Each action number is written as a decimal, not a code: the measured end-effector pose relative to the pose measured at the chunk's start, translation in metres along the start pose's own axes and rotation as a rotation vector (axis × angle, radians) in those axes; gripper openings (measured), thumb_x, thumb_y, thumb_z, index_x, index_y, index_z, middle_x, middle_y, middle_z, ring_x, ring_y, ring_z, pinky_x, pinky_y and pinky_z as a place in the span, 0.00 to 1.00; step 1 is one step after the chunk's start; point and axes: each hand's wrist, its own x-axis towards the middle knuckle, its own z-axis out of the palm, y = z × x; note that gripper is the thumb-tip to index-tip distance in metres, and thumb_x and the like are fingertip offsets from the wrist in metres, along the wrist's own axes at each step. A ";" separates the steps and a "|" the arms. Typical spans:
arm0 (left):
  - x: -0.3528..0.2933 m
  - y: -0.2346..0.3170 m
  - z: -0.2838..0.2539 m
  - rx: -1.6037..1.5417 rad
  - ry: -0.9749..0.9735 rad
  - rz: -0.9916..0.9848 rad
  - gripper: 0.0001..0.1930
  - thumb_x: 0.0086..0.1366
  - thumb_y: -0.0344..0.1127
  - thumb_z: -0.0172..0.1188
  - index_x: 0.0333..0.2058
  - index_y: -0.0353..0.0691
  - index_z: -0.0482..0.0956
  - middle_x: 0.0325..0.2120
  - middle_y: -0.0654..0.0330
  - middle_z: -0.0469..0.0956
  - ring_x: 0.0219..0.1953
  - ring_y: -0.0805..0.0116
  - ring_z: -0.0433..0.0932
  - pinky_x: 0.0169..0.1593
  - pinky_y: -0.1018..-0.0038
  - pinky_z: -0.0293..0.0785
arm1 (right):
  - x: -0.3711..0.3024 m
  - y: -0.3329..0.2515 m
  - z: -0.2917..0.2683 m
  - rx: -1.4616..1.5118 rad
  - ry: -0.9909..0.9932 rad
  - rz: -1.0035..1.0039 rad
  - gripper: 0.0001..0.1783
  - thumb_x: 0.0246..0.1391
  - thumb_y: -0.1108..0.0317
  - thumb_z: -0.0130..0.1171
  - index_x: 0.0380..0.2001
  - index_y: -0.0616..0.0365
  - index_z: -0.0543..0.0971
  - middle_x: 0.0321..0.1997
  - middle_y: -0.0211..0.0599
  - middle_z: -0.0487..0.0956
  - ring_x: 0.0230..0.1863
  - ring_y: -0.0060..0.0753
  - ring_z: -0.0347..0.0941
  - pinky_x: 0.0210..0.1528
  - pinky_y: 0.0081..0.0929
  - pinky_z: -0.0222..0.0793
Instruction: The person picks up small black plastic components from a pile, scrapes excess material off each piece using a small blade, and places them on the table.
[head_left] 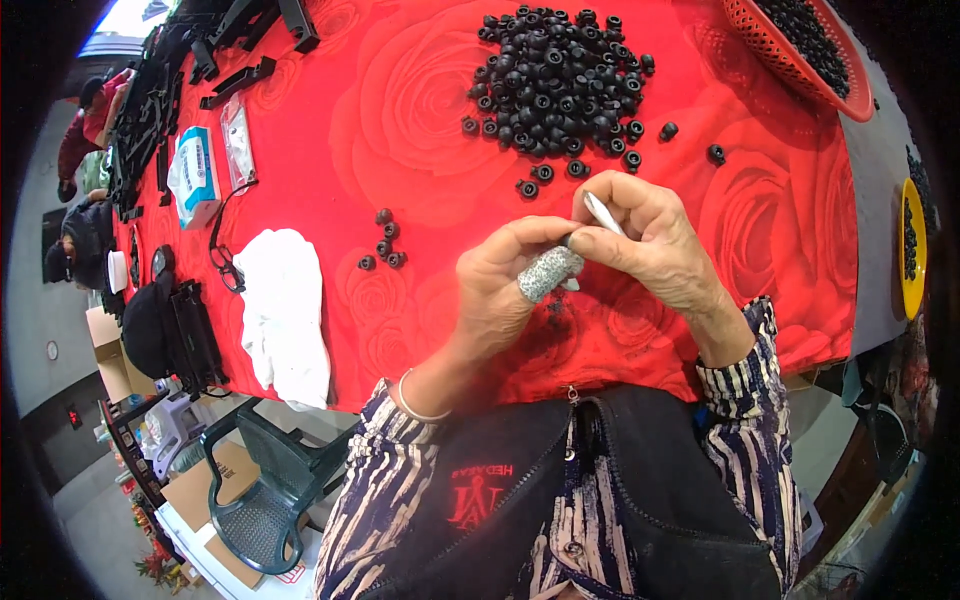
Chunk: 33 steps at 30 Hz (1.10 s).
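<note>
Pinching at centre frame: both hands nearly closed, fingertips together over the red-covered bench. Left hand: thumb and fingers drawn in on a small dark piece, speckled grey wrap around one finger. Right hand: fingers curled, slim whitish tool gripped between thumb and index; thumb tip at the dark piece. Piece mostly covered by fingertips; shape and details cannot be made out.

Pile of black knobs, top centre: small, rounded, some showing ringed open ends; strays at its lower edge. Small cluster of black knobs left of centre, well apart from pile. Dark crumbs just below the hands. White cloth lower left, crumpled.
</note>
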 end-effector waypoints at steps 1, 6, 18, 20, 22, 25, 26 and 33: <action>0.000 -0.001 -0.002 0.017 -0.011 0.011 0.14 0.58 0.24 0.57 0.43 0.30 0.71 0.34 0.58 0.75 0.33 0.74 0.75 0.35 0.80 0.75 | 0.002 0.000 0.000 0.059 -0.014 0.042 0.12 0.48 0.67 0.62 0.32 0.61 0.72 0.27 0.22 0.71 0.30 0.11 0.66 0.30 0.13 0.63; 0.003 -0.004 -0.005 0.010 -0.015 -0.003 0.13 0.59 0.25 0.56 0.43 0.30 0.71 0.33 0.57 0.75 0.33 0.73 0.76 0.34 0.79 0.75 | 0.003 -0.001 0.001 0.065 -0.015 0.057 0.11 0.49 0.68 0.60 0.33 0.61 0.72 0.28 0.22 0.71 0.30 0.11 0.66 0.31 0.12 0.64; 0.009 -0.018 -0.008 -0.492 0.094 -0.084 0.12 0.60 0.28 0.55 0.43 0.31 0.72 0.34 0.54 0.76 0.32 0.71 0.76 0.35 0.78 0.75 | 0.003 0.019 0.010 -0.598 0.084 -0.668 0.26 0.33 0.82 0.56 0.43 0.63 0.73 0.24 0.39 0.72 0.21 0.33 0.70 0.23 0.25 0.66; 0.009 -0.020 -0.012 -0.534 0.062 -0.073 0.12 0.60 0.28 0.54 0.43 0.31 0.72 0.35 0.55 0.76 0.33 0.71 0.76 0.37 0.78 0.75 | 0.003 0.021 0.010 -0.780 0.106 -0.741 0.29 0.29 0.80 0.58 0.44 0.63 0.73 0.22 0.38 0.70 0.20 0.37 0.68 0.22 0.29 0.65; 0.009 -0.019 -0.011 -0.525 0.069 -0.078 0.12 0.60 0.28 0.55 0.43 0.31 0.72 0.35 0.55 0.76 0.33 0.71 0.76 0.36 0.79 0.75 | 0.003 0.023 0.011 -0.807 0.116 -0.773 0.30 0.27 0.79 0.59 0.44 0.64 0.73 0.21 0.37 0.69 0.19 0.37 0.67 0.22 0.30 0.65; 0.008 -0.018 -0.011 -0.501 0.079 -0.082 0.12 0.59 0.27 0.55 0.43 0.31 0.72 0.35 0.56 0.76 0.32 0.72 0.76 0.36 0.79 0.75 | 0.003 0.022 0.011 -0.847 0.122 -0.814 0.32 0.25 0.78 0.60 0.44 0.64 0.73 0.21 0.36 0.68 0.19 0.37 0.67 0.22 0.31 0.64; 0.007 -0.017 -0.011 -0.487 0.084 -0.079 0.13 0.59 0.27 0.56 0.43 0.31 0.72 0.34 0.56 0.77 0.32 0.72 0.76 0.36 0.79 0.74 | 0.003 0.022 0.012 -0.859 0.115 -0.823 0.32 0.24 0.78 0.60 0.44 0.65 0.73 0.21 0.36 0.68 0.19 0.37 0.67 0.22 0.31 0.64; 0.012 -0.015 -0.015 -0.409 0.039 -0.040 0.13 0.59 0.27 0.56 0.43 0.32 0.73 0.35 0.56 0.77 0.32 0.73 0.76 0.35 0.79 0.74 | 0.003 0.021 0.010 -0.809 0.096 -0.891 0.33 0.24 0.78 0.60 0.44 0.66 0.72 0.22 0.38 0.70 0.20 0.37 0.68 0.24 0.30 0.65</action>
